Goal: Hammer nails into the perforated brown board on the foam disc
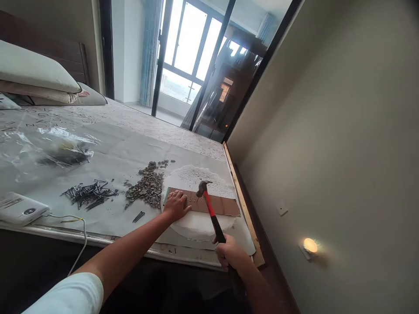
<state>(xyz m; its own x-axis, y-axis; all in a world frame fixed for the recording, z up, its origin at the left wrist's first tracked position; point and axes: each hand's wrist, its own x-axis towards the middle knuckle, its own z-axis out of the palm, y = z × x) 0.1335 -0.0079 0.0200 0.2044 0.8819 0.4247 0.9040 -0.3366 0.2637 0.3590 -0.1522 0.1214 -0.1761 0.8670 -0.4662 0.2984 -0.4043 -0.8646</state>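
Your right hand [229,255] clenches the claw hammer [209,208] over the cardboard strip [218,204] on the foam disc [196,224] on the bed, and your flat, unclenched left hand [176,205] pinning the strip risks a stray blow.

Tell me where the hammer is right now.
In the head view, low and right of centre: the right hand grips the hammer by its handle, head over the brown board that the left hand presses down.

pillows [36,72], plastic bag [62,150], white device [21,209], wall light [310,245]
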